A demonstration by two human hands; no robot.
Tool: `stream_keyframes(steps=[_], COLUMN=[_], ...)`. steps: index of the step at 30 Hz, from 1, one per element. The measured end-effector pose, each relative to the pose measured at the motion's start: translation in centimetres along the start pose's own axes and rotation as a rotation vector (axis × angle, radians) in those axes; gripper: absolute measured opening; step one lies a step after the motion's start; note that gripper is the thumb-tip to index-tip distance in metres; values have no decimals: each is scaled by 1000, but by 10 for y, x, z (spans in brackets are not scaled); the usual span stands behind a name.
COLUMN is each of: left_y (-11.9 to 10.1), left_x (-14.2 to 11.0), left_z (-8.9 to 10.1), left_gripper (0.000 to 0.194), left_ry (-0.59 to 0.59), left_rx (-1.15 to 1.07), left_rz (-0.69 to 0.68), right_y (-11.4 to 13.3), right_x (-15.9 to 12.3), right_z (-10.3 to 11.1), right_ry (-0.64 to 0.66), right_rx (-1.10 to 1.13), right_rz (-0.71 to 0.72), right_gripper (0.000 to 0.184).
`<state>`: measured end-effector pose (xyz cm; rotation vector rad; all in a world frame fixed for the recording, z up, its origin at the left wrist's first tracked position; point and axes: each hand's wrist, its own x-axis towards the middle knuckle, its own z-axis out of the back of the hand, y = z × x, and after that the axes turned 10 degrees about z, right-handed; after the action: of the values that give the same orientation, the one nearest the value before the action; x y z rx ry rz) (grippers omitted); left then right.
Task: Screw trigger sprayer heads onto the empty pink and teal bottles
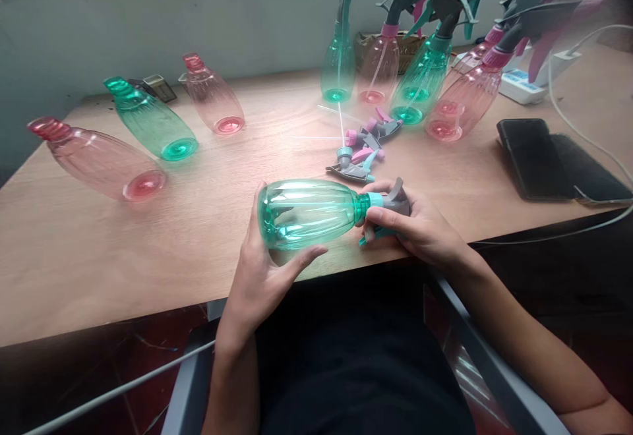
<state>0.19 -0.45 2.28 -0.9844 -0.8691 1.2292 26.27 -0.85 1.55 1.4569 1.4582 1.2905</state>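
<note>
A clear green spray bottle [311,214] lies sideways in the air above the table's front edge, its base to the left. Round the base end is my left hand [267,263], thumb stretched along the near side and fingers mostly hidden behind. My right hand [420,224] grips the grey and teal trigger sprayer [390,204] at the bottle's neck, thumb and fingers closed near the teal collar. The sprayer's collar meets the neck; how tightly it sits I cannot tell. Just beyond, loose trigger sprayers [350,170] with thin tubes lie on the table.
On the wooden table [222,224], two pink bottles [109,161] and one green bottle [153,122] without sprayers stand at the left. Several bottles with sprayers [425,79] stand at the back right. Phones [527,158], a white power strip [524,86] and a cable [603,138] are at the right.
</note>
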Motion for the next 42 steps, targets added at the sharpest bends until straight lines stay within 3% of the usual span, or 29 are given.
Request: stream_keyframes(steps=[9, 26, 37, 42], left_y=[4, -1, 0, 0], left_x=[1, 0, 1, 2], left_z=[0, -1, -1, -1], left_gripper=[113, 109, 95, 104], left_ry=[-6, -14, 3, 2], left_rx=[18, 3, -4, 5], left_rz=[-47, -18, -36, -50], right_y=[-2, -4, -2, -3], right_x=[0, 0, -1, 0], right_z=[3, 4, 2, 3], right_ry=[27, 28, 26, 27], right_rx=[8, 11, 24, 7], right_rz=[35, 28, 42, 44], right_gripper=[31, 34, 31, 32])
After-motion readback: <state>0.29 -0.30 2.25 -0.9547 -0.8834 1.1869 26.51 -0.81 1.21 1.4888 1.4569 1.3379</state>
